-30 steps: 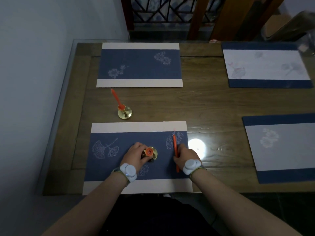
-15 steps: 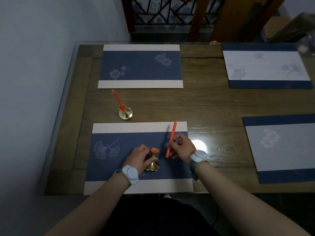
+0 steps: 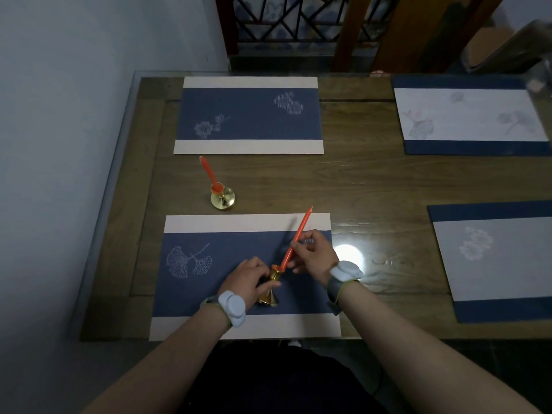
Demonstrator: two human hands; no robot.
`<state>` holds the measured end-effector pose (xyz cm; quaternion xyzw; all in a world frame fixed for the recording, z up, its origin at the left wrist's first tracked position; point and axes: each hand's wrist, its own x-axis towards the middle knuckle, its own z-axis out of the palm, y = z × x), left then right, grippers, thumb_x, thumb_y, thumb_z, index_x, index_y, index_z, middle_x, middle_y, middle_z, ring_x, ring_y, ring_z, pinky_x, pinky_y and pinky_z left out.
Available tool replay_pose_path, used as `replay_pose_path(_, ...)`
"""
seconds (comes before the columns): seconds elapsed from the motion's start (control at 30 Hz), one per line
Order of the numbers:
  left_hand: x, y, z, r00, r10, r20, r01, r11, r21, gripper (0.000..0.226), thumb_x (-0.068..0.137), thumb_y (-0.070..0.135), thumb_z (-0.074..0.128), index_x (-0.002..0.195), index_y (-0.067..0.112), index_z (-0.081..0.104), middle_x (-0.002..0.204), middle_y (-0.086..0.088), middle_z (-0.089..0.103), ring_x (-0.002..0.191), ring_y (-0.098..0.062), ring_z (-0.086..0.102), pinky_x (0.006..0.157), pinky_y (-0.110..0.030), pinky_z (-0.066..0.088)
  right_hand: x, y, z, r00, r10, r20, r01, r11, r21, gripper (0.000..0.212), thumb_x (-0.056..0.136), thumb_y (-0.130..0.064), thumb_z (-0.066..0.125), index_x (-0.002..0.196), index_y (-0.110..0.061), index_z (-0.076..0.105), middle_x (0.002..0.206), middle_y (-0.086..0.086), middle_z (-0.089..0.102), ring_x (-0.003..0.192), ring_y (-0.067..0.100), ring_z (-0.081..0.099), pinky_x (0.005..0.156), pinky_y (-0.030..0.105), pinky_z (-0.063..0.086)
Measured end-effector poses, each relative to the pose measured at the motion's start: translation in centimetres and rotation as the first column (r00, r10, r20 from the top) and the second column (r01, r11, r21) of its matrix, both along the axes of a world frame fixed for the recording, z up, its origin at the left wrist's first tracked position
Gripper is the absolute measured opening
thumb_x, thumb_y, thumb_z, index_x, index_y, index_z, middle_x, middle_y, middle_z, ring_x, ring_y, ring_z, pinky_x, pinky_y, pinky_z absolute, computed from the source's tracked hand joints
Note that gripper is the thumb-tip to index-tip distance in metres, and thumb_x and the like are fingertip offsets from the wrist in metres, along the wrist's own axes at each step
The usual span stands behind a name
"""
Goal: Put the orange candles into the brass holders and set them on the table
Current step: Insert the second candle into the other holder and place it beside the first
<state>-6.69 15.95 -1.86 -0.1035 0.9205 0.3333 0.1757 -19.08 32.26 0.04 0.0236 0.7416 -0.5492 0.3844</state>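
Toward the left edge of the table [image 3: 373, 186], on bare wood between the two blue placemats, a brass holder [image 3: 223, 199] stands with an orange candle [image 3: 208, 171] already seated in it, the candle leaning a little to the left. Just in front of it lies the near placemat [image 3: 209, 264], set along the table's front edge at its left end. On this mat the left hand [image 3: 249, 277] has its fingers curled around the stem of a second brass holder [image 3: 270, 286], whose flared base rests on the mat. To the right, the right hand [image 3: 313, 255] pinches a second orange candle [image 3: 295, 242] between thumb and fingertips at about mid-length. This candle slants up and to the right, and its lower end sits at the orange cup on top of the held holder; how far in it goes cannot be told. Both wrists wear pale bands. Two more placemats lie along the table's right edge.
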Motion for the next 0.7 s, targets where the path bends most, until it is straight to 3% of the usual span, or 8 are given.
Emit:
replay_pose_path(0.37,-0.8,0.1,0.3,1.0,-0.007,0.003,0.007,1.0,-0.01,0.038,0.09,0.048,0.063,0.095,0.011,0.063,0.105,-0.003,0.054,0.096,-0.019,0.047,0.076,-0.028,0.034,0.1,-0.2,0.6,0.999,0.043,-0.003,-0.043,0.999,0.004,0.018,0.102,-0.021,0.063,0.11,-0.01,0.052,0.092,0.015,0.079,0.077,0.033,0.078,0.061,0.033,0.061)
replay_pose_path(0.7,-1.4,0.3,0.5,1.0,-0.005,0.0,0.005,1.0,-0.006,0.037,0.091,0.049,0.061,0.098,0.013,0.062,0.107,-0.002,0.054,0.094,-0.014,0.043,0.076,-0.027,0.034,0.1,0.3,0.8,0.992,0.116,-0.054,-0.115,0.993,0.015,0.016,0.1,-0.021,0.066,0.106,-0.012,0.055,0.09,0.015,0.078,0.08,0.028,0.078,0.07,0.04,0.062)
